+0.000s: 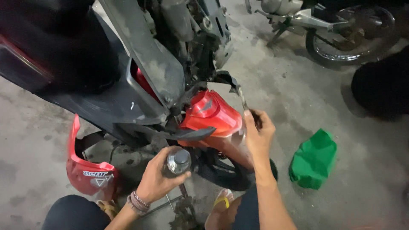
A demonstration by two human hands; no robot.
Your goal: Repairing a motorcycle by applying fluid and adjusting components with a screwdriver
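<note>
I crouch beside a red and black scooter [128, 93] with its body panels partly off. My left hand [159, 176], beaded bracelets on its wrist, is closed around a small clear bottle with a dark cap [178, 161], held upright below the scooter's red front fender [213, 113]. My right hand [257, 134] grips a slim metal tool [243, 99], its tip raised toward the black plastic edge beside the fender. The front tyre [221, 172] sits just under both hands.
A detached red body panel [87, 168] lies on the concrete at left. A crumpled green container [314, 159] rests on the floor to the right. Another motorcycle's wheel [351, 36] stands at the top right, with a dark shape [381, 85] near it.
</note>
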